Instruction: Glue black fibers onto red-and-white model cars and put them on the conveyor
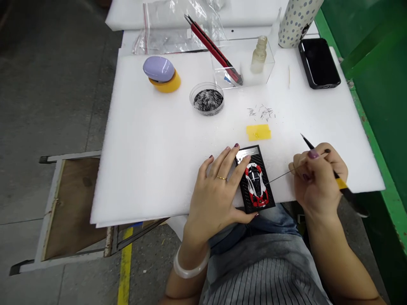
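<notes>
A small red, white and black model car [255, 183] is fixed to a black rectangular base [270, 201] near the table's front edge. My left hand [214, 195] holds the base, thumb at its near edge and fingertips at its far end. In my right hand [319, 180], closed, is a thin needle-like rod [280, 176] with a dark end; its tip meets the car's right side. The same hand also grips a pointed black tool [341, 184] with a yellow band, which looks like tweezers. Just beyond the base lies a piece of yellow tape [258, 132] with tiny drops on it.
Fine black slivers [262, 112] lie scattered past the tape. More fill a round clear dish [207, 101]. A clear box [244, 76] holds a glass bottle [259, 55] and red-handled tool [214, 50]. A purple lump on a yellow lid [162, 74] and black device [319, 63] sit farther out.
</notes>
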Action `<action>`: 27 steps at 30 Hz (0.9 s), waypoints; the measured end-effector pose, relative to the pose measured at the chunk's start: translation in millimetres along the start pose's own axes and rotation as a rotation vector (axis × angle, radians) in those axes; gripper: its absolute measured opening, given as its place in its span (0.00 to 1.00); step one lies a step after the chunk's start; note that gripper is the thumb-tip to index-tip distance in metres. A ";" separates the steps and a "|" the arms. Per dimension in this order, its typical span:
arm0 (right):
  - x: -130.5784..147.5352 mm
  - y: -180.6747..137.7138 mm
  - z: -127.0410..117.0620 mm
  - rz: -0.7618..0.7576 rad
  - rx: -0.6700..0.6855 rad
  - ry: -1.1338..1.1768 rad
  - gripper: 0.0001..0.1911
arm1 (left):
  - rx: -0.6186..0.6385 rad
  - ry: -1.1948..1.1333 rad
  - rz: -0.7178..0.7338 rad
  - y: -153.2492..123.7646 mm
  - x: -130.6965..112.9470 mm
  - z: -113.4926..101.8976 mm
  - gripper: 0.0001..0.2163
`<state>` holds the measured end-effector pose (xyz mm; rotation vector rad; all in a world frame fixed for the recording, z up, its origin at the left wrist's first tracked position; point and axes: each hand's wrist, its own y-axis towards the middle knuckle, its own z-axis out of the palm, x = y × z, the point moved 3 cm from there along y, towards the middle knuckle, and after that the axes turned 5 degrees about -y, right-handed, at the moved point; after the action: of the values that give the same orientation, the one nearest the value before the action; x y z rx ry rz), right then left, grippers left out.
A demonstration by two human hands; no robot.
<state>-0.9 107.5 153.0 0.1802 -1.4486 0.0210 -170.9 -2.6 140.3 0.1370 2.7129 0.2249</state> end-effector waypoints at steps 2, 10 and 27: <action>17.0 18.9 2.7 -0.109 -0.037 -0.044 0.17 | -0.011 0.008 0.011 0.3 -0.8 -0.1 0.57; 80.5 151.7 53.1 -0.772 0.033 -0.619 0.21 | -0.045 -0.147 0.027 -0.3 1.6 -5.1 0.56; 71.3 166.3 47.9 -0.347 0.309 -0.271 0.43 | -0.212 -0.500 -0.034 5.6 -9.9 -6.3 0.42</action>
<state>-59.6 258.2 247.0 0.7085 -1.6609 -0.0654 -164.2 0.8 150.9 0.0720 2.1787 0.4070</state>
